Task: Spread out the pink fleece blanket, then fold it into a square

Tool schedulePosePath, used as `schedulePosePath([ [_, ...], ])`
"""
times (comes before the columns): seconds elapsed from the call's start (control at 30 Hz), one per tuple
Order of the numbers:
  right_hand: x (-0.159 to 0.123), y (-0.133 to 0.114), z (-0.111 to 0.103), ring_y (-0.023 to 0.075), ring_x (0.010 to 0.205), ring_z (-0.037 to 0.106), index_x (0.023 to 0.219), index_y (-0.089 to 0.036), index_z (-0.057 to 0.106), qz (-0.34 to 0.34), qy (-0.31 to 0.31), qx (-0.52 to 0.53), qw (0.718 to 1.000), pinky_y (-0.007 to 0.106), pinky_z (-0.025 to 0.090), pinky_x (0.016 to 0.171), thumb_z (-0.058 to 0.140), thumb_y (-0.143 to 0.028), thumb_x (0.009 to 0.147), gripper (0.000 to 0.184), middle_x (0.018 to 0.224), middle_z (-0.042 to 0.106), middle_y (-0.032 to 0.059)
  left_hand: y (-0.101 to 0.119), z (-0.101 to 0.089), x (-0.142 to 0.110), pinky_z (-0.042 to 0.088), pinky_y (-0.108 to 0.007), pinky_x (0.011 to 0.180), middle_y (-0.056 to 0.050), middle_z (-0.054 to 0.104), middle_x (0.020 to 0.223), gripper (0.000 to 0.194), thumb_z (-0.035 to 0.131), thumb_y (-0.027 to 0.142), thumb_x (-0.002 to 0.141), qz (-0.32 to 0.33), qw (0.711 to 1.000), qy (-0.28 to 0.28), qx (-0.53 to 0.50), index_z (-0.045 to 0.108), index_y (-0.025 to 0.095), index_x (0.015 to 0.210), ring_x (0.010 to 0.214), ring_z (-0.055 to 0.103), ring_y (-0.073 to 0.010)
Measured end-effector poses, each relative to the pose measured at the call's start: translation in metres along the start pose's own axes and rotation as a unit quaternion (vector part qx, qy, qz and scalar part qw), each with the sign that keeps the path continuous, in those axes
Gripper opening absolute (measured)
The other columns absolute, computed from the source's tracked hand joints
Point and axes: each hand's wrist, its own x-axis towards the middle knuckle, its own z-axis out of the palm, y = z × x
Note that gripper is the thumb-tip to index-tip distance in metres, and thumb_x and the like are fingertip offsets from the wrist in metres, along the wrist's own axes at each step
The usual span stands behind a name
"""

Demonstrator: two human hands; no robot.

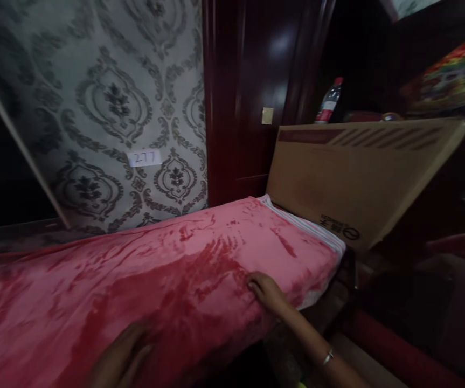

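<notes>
A pink plush blanket (155, 269) covers a narrow bed that runs from lower left toward the far right. My left hand (121, 358) lies flat on the blanket near the bottom edge, fingers stretched out, a little blurred. My right hand (266, 291) rests on the blanket at the bed's near side edge, with its fingers curled onto the fabric; a bracelet shows on that wrist. A striped white sheet edge (311, 226) shows under the blanket at the bed's far end.
A large flat cardboard box (361, 172) leans at the bed's end. A plastic bottle (329, 102) stands behind it. Patterned wallpaper with a white label (144, 158) and a dark red wooden door (256, 91) rise behind the bed.
</notes>
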Motion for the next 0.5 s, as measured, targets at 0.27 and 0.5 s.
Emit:
schedulePosePath([
  [0.27,-0.006,0.061,-0.043,0.0286,0.125,0.052,0.128,-0.019,0.065,0.168,0.106,-0.183,0.963,0.040,0.040,0.106,0.055,-0.021,0.092,0.038,0.136,0.061,0.0140,0.055,0.078,0.087,0.054,-0.053,0.100,-0.006,0.066,0.135,0.051,0.055,0.047,0.090,0.165,0.980,-0.107,-0.023,0.057,0.037,0.140,0.128,0.059,-0.0326],
  [0.5,0.011,0.116,-0.103,0.0252,0.134,0.046,0.142,-0.014,0.053,0.295,0.124,-0.243,0.916,0.034,0.038,0.107,0.048,-0.018,0.095,0.047,0.149,0.050,0.0154,0.112,0.142,0.126,0.034,-0.057,0.118,-0.008,0.038,0.161,0.066,0.053,0.042,0.097,0.255,0.941,-0.221,-0.011,0.030,0.032,0.158,0.148,0.035,-0.0295],
])
